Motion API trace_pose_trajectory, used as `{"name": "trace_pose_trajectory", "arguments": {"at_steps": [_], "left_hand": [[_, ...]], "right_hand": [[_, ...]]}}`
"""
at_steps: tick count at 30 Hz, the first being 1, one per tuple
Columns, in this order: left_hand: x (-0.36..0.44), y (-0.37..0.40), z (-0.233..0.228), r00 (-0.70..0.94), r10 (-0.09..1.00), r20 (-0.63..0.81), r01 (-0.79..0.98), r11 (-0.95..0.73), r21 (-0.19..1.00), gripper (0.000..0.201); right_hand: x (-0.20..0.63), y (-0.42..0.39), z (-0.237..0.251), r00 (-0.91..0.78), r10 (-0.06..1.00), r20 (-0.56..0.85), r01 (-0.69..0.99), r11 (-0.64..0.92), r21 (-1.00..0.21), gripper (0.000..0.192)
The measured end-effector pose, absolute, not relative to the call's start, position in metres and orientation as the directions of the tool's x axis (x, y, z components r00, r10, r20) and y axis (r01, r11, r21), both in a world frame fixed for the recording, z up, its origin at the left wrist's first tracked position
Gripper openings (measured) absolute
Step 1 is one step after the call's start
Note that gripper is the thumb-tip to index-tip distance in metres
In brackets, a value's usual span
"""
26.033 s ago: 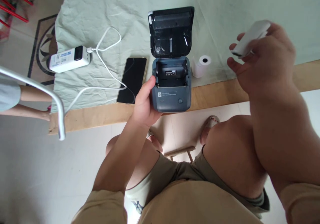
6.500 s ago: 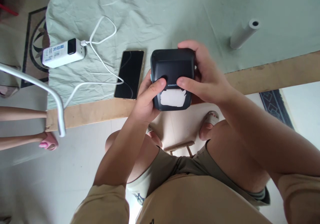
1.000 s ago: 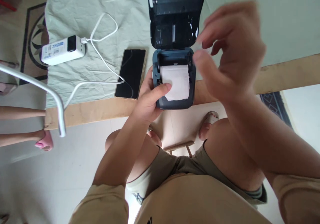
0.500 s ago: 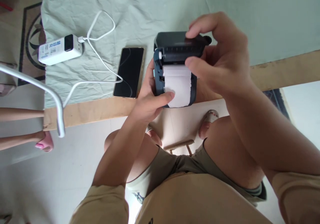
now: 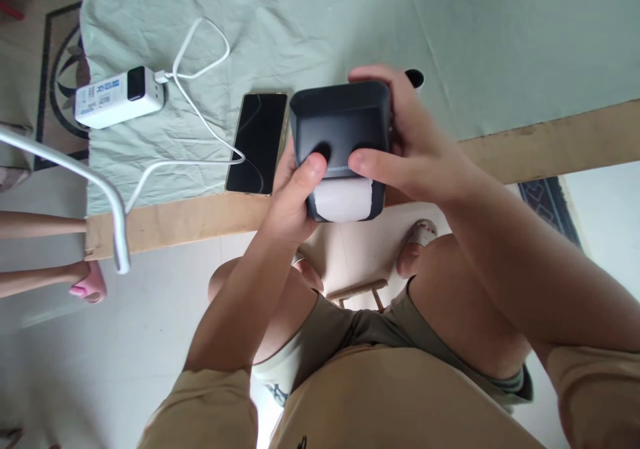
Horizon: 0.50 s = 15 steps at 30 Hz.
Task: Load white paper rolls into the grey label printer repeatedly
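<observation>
— Two hands are on one small dark printer (image 5: 340,125) in the head view. Where is it?

— It sits at the near edge of the worktop (image 5: 550,145), partly over the green cloth (image 5: 310,22). Its lid is down, and a white paper strip (image 5: 343,199) comes out at the front.

— How do the hands hold it?

— The left hand (image 5: 295,199) is clamped on the left side, with the thumb pressing on the lid. The right hand (image 5: 415,145) is clamped around the right side, fingers over the back, thumb on the lid too.

— What lies beside?

— A black phone (image 5: 257,143) is just left of the printer, screen up. A white cable (image 5: 193,102) runs from it to a white power bank (image 5: 119,89), further left. A paper roll (image 5: 415,77) shows behind the right hand, mostly hidden.
</observation>
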<state>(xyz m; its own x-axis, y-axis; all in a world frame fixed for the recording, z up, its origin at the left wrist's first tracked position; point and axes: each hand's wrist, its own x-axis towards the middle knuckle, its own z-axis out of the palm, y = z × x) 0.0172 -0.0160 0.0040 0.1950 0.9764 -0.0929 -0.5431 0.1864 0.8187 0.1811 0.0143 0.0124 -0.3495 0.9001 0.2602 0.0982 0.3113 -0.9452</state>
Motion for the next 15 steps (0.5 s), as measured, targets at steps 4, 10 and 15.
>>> {"name": "trace_pose_trajectory", "arguments": {"at_steps": [4,10,15], "left_hand": [[0.013,-0.014,0.005,0.240,0.966,-0.101,-0.509,0.214,0.834,0.019],[0.014,-0.014,0.008,0.210,0.974,-0.080,-0.474,0.173,0.863,0.017],[0.017,-0.013,0.010,0.207,0.974,-0.091,-0.500,0.185,0.846,0.024]], "right_hand": [[0.179,0.014,0.005,-0.384,0.886,0.259,0.067,0.306,-0.950,0.058],[0.177,0.016,0.000,-0.357,0.881,0.311,0.025,0.342,-0.939,0.061],[0.178,0.016,0.000,-0.334,0.882,0.332,0.155,0.399,-0.904,0.060]]}}
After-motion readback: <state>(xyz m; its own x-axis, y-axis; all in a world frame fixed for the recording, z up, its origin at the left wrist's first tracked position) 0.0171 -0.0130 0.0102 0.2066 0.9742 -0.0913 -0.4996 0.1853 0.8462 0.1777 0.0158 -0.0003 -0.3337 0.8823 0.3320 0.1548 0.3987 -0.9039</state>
